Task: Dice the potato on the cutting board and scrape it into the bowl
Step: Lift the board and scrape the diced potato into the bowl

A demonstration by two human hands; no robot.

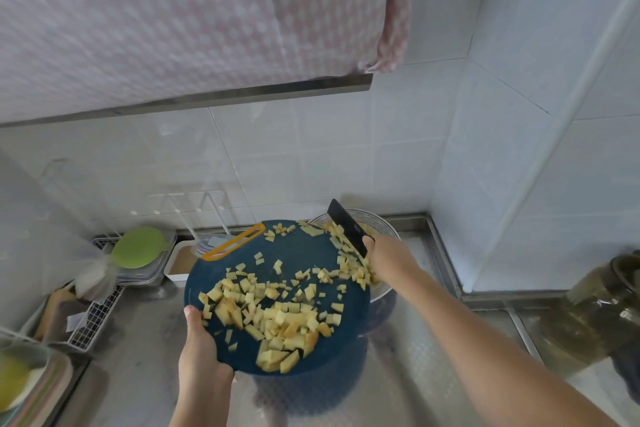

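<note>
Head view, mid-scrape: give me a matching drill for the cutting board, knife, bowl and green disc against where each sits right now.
1 cutting board
2 knife
3 bowl
4 green disc

A in the right hand
B on stacked trays, far left
C gripped at its near edge by the left hand
D at the board's far right edge

Pairs: 1-C, 2-A, 3-D, 4-B

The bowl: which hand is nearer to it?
Right. The right hand, holding the knife, is above the bowl; the left hand grips the board at its opposite edge, far from it.
</note>
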